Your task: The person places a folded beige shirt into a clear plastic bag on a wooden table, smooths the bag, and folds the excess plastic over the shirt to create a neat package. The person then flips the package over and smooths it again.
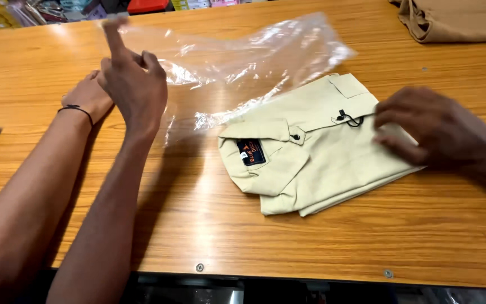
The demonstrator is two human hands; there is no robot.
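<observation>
My left hand [88, 97] sits half hidden behind my right hand [135, 84], so I cannot tell its grip. The right pinches the clear plastic bag [243, 62] by its blurred 10 o'clock corner. At 3 o'clock of the bag lies the folded beige shirt [305, 157], with a dark rectangular label [251, 152] inside its collar. A co-worker's hand [440, 132], cut off at the frame edge, rests flat on the shirt.

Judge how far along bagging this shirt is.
Done: the beige shirt lies folded on the table. In hand: the right hand lifts an edge of the clear plastic bag; another person's hand rests on the shirt. Left: the shirt is not yet inside the bag.
</observation>
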